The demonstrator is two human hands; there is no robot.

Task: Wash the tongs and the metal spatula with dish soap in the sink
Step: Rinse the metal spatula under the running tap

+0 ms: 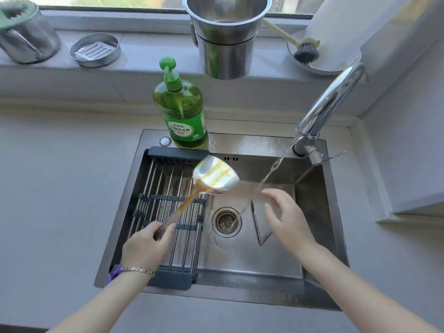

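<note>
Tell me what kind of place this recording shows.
Most likely a home kitchen: a steel sink with a running faucet, and a green dish soap bottle standing on its rim.

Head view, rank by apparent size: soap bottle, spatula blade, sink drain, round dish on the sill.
1. soap bottle
2. spatula blade and round dish: look alike, blade nearer, unranked
3. sink drain
</note>
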